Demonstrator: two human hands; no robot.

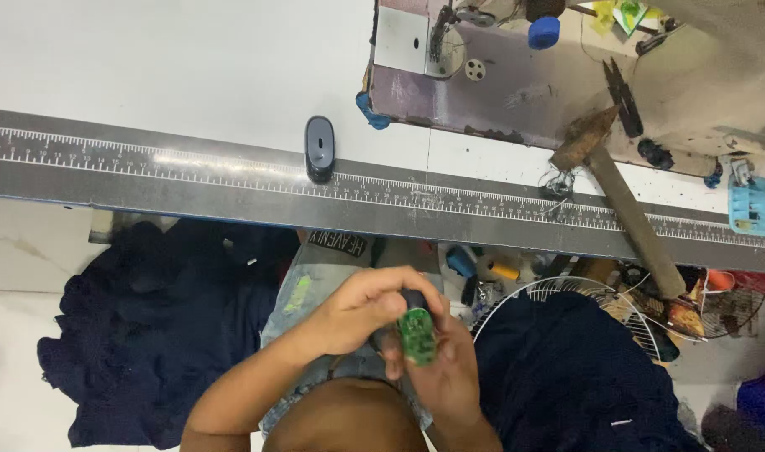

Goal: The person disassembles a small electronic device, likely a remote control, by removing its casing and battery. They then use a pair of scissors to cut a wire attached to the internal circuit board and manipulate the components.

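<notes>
White worktable [190, 67] with long grey metal ruler strip [148, 172] lies beyond both hands. Left hand [361, 314] curled over top of small green circuit board [417, 336]; right hand [449, 368] grips it from below. Wooden-handled hammer [625, 201] up right, dark blue cloth [156, 335] left.

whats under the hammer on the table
The hammer lies slanted: its head rests on the white tabletop by the sewing machine base, its handle crosses the ruler strip and overhangs the edge. The ruler marks beneath the handle are hidden.
</notes>
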